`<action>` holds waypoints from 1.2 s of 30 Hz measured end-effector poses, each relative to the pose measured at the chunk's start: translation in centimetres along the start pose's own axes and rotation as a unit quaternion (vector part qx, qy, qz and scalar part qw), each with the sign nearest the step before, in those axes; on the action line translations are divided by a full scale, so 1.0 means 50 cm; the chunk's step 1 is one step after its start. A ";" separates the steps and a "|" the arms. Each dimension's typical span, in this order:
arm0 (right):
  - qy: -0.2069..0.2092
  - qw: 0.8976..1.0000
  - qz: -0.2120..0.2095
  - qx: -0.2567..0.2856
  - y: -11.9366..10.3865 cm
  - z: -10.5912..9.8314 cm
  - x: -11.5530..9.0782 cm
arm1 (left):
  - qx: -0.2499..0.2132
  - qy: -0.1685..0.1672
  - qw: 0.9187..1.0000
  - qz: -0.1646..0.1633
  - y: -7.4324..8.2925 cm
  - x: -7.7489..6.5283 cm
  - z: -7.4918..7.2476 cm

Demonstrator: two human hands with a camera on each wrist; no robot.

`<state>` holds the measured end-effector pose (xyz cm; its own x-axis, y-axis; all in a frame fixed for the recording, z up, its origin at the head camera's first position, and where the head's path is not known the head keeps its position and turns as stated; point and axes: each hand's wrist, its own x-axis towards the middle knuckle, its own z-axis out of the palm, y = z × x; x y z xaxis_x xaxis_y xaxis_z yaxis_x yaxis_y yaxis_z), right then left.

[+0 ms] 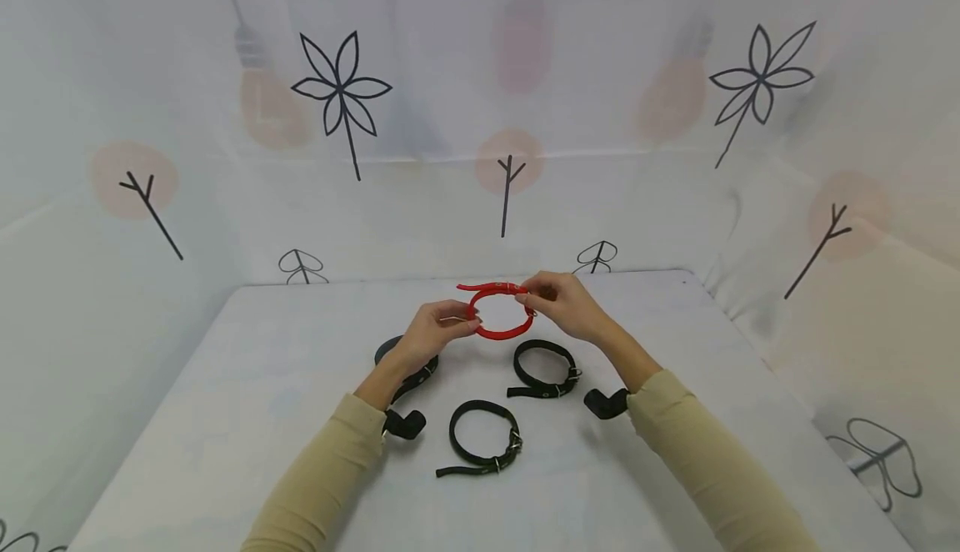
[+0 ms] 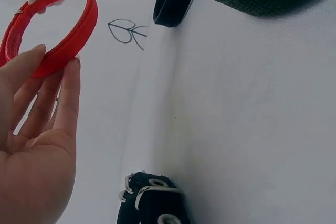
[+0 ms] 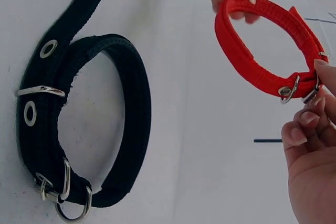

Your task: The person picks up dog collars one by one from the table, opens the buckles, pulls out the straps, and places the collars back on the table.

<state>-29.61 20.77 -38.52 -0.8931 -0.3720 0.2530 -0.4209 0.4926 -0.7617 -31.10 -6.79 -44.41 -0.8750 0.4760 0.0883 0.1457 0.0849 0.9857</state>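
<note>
A red buckled collar point(image 1: 504, 334) is held up above the far part of the table, fastened into a loop. My left hand point(image 1: 429, 333) pinches its left side between thumb and fingers. On the opposite side my right hand point(image 1: 566, 306) pinches it near the metal buckle and ring, which show in the right wrist view beside the buckle point(image 3: 311, 96). The collar's loose strap end points left at the top in the head view. Below the hands lie black collars: one at the right point(image 1: 545, 343), one nearer point(image 1: 483, 406), and one at the left point(image 1: 420, 377), partly hidden by the left hand.
The white table point(image 1: 247, 419) is backed by a patterned cloth wall point(image 1: 420, 218) with side panels. Black wrist-worn camera pieces point(image 1: 606, 403) stick out near both sleeves, just above the table.
</note>
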 end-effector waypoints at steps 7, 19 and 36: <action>-0.007 1.000 -0.007 0.014 -0.010 0.007 -0.001 | 0.061 -0.048 0.997 0.002 0.006 0.010 0.011; -0.061 0.998 -0.017 0.014 -0.018 0.039 -0.006 | 0.000 -0.002 1.000 -0.005 0.024 0.023 0.045; -0.056 0.995 -0.081 -0.027 -0.026 0.042 -0.002 | -0.016 0.069 0.997 -0.022 0.028 0.022 0.046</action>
<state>-28.62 18.51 -38.82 -0.7905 -0.5344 0.2992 -0.5688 0.4594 -0.6822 -30.79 -4.14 -43.28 -0.9358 0.3470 0.0626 0.0936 0.0734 0.9929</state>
